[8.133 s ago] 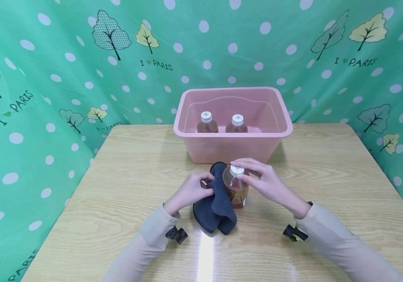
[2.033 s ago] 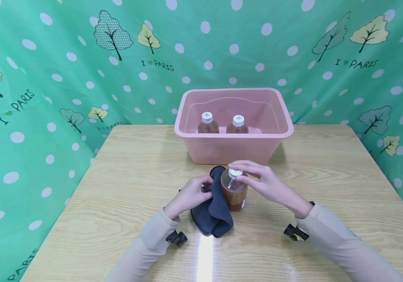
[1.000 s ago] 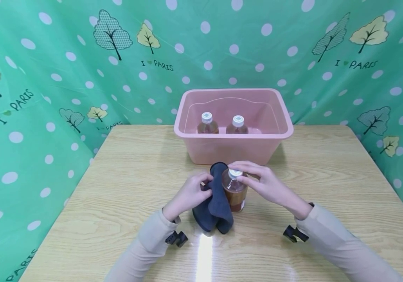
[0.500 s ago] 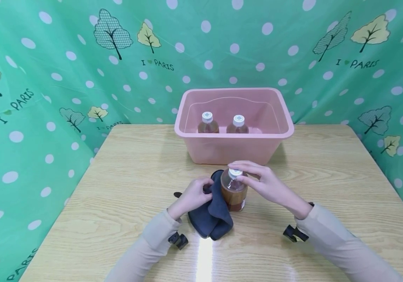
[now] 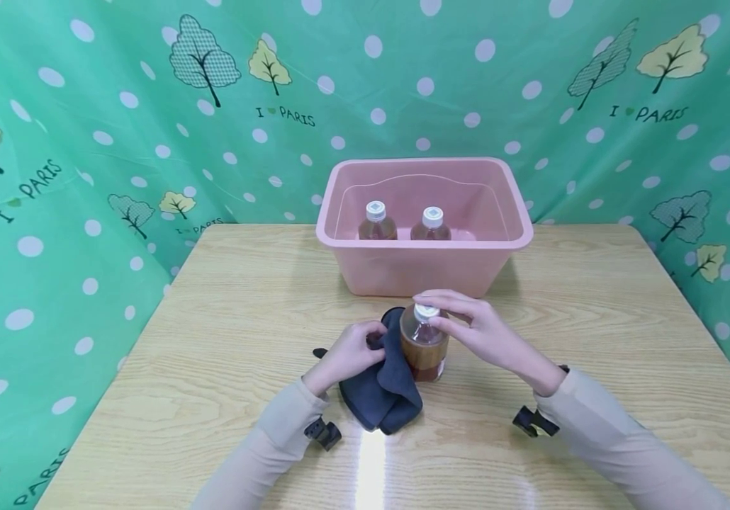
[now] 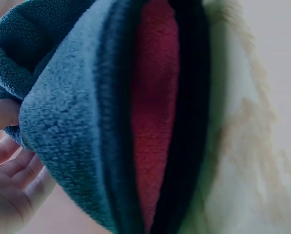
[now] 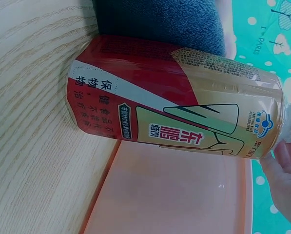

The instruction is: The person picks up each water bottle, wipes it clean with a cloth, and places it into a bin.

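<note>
Near the middle of the table, my left hand (image 5: pixel 354 350) pinches a dark blue towel (image 5: pixel 380 400) against the left side of a drink bottle (image 5: pixel 425 350). My right hand (image 5: pixel 476 327) holds this bottle at its white cap (image 5: pixel 427 312), thumb on one side and fingers on the other. The bottle stands upright on the table. Its red and gold label (image 7: pixel 184 92) shows in the right wrist view, with the towel lying along its side. In the left wrist view the towel fills much of the frame, and a red fuzzy strip shows in its opening.
Behind the bottle stands a pink plastic bin (image 5: pixel 425 273). Two similar bottles, one on the left (image 5: pixel 378 227) and one on the right (image 5: pixel 431 228), stand in it with white caps. A green patterned curtain (image 5: pixel 365 85) hangs behind the wooden table (image 5: pixel 225 283).
The left hand and towel slid toward the bin, then back toward me, along the bottle's side. The bottle has turned since the oldest frame. The right hand stays at the cap.
</note>
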The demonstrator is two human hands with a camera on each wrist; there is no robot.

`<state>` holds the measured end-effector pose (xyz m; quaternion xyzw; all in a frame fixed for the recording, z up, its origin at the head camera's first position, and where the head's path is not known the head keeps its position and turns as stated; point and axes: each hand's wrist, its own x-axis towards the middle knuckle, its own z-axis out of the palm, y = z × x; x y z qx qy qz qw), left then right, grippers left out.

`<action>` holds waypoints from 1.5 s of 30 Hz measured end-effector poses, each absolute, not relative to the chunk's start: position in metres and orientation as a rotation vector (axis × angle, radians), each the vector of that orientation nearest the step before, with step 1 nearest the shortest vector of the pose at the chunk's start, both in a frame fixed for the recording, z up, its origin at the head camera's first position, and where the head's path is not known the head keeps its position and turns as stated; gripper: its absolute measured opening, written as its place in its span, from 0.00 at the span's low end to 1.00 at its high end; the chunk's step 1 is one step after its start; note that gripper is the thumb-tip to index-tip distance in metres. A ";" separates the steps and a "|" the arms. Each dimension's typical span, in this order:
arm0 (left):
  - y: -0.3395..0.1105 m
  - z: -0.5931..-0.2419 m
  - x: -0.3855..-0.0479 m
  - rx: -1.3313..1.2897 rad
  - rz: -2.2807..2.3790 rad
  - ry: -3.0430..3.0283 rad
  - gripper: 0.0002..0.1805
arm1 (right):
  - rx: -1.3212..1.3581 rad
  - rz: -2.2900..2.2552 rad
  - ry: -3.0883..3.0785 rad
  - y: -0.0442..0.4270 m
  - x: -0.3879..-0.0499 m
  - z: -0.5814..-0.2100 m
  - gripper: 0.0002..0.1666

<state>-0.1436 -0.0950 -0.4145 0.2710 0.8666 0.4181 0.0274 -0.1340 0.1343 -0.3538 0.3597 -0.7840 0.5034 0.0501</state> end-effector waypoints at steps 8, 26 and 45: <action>-0.096 -0.395 -0.139 0.791 1.338 2.687 0.11 | 1.080 1.541 -2.424 0.136 -0.134 -0.354 0.19; -0.095 -0.366 -0.133 0.883 1.438 2.738 0.10 | 1.097 1.546 -2.408 0.136 -0.134 -0.355 0.19; -0.092 -0.391 -0.141 0.869 1.308 2.725 0.10 | 1.075 1.543 -2.428 0.136 -0.133 -0.353 0.20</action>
